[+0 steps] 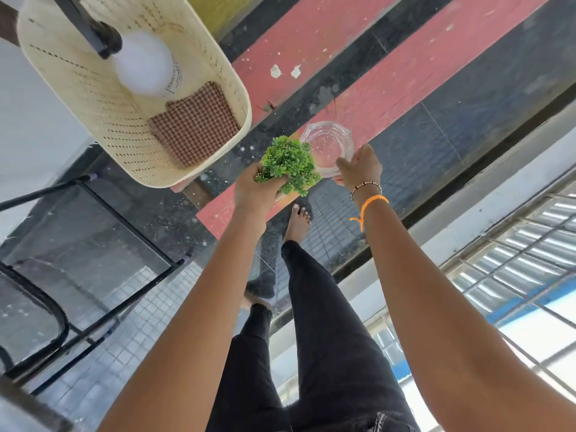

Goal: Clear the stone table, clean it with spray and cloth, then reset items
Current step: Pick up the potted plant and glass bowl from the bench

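My left hand (253,189) grips a small green leafy plant (290,163) from below, its pot hidden under the foliage and my fingers. My right hand (361,165) holds the near rim of a clear glass ashtray (327,148), just right of the plant. Both are held over the end of a red bench plank (405,73). A cream perforated basket (218,98) sits on the bench to the left. Inside it are a white spray bottle (146,63) with a dark trigger and a folded checked cloth (196,126).
A second red plank (311,35) runs parallel behind the first, with a dark gap between. A black metal chair frame (93,232) stands at the left. My legs and bare foot (297,219) are on the dark polished floor. A grilled window (514,266) lies at the right.
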The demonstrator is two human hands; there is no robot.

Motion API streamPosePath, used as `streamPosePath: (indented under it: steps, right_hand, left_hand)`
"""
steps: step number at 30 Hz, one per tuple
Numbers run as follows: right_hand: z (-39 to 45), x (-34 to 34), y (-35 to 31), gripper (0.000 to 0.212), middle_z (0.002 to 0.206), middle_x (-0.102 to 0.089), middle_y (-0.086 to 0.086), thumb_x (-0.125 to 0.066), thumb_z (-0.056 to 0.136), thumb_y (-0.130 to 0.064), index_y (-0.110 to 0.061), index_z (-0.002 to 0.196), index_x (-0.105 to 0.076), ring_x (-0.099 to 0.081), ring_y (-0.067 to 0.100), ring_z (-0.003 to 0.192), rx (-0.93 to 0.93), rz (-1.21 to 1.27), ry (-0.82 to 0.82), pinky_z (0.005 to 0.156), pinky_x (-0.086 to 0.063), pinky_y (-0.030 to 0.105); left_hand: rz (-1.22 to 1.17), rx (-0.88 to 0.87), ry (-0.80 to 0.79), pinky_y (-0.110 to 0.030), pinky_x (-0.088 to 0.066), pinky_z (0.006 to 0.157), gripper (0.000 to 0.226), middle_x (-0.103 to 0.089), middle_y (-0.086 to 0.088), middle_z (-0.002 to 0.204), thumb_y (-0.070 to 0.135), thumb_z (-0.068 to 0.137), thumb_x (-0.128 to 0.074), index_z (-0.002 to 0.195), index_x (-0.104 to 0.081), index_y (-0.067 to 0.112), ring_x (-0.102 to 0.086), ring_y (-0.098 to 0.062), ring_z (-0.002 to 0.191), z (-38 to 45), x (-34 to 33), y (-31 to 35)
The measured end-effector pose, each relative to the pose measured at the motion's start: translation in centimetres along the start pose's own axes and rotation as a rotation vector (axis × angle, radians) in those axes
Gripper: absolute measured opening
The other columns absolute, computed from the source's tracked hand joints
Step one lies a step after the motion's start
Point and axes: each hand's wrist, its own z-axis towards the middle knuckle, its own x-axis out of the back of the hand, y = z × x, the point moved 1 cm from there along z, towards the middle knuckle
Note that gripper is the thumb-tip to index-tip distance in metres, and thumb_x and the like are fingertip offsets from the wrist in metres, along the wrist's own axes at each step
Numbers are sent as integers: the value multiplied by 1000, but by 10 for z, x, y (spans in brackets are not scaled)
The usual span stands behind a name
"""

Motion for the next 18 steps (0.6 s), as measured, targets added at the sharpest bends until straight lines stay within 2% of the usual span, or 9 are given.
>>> streamPosePath:
  steps: [1,3,5,7,11,13,15,16,18]
  right_hand:
    - [-8,-3,1,36,74,-48,4,-57,81,-13,-21,65,-26,-68,41,85,12,0,-9,71,-56,49]
    - [-28,-10,3,35,85,-52,11,-57,82,-13,-21,66,-27,-67,40,87,36,-13,-37,75,-56,51]
    - [-52,-19,4,34,88,-54,11,-57,84,-15,-22,67,-28,-70,33,79,53,-27,-58,69,-59,43]
    - [-79,-30,5,34,89,-55,11,-57,84,-16,-22,67,-28,-69,33,81,71,-31,-77,72,-59,43]
    - [-148,-56,3,36,92,-59,21,-56,85,-18,-22,66,-25,-64,42,95,151,-80,-146,82,-51,48]
    - [-187,-69,2,36,98,-62,27,-55,85,-18,-21,67,-25,-63,43,95,207,-80,-177,85,-52,50]
    - [-223,-79,2,34,85,-60,22,-56,85,-15,-20,67,-27,-68,39,84,260,-13,-169,70,-58,39]
    - [-240,-85,0,34,76,-56,15,-56,85,-14,-19,67,-28,-70,32,73,289,20,-167,58,-57,30]
    - [-273,-95,-3,35,62,-48,5,-57,84,-12,-18,66,-28,-65,14,49,352,52,-174,47,-51,26]
  left_hand:
    - [-14,-3,8,-35,-55,84,40,-67,-8,105,16,73,-73,110,-60,13,-65,-21,91,-4,7,-3]
    - [-40,-23,40,-24,-55,69,19,-67,2,84,13,75,-70,86,-61,27,-63,-16,77,-18,25,-11]
    - [-58,-56,65,-17,-50,57,24,-63,10,74,13,75,-69,72,-56,32,-59,-10,69,-35,46,-19]
    - [-59,-87,92,-17,-48,55,24,-64,11,75,14,73,-70,70,-57,35,-59,-9,70,-55,72,-26]
    - [-106,-141,130,-26,-55,68,19,-69,12,78,21,65,-70,73,-62,37,-66,-9,78,-100,135,-49]
    - [-168,-187,155,-18,-54,59,19,-68,19,67,21,67,-71,71,-65,38,-65,1,68,-127,171,-64]
    - [-225,-223,181,-15,-52,57,21,-69,19,66,19,69,-71,70,-66,39,-65,2,66,-150,201,-76]
    - [-261,-238,202,-17,-53,60,22,-70,16,70,17,70,-71,71,-66,38,-67,-2,70,-164,216,-82]
    - [-340,-262,235,-19,-54,63,24,-70,9,77,11,73,-70,74,-65,34,-68,-9,77,-187,244,-91]
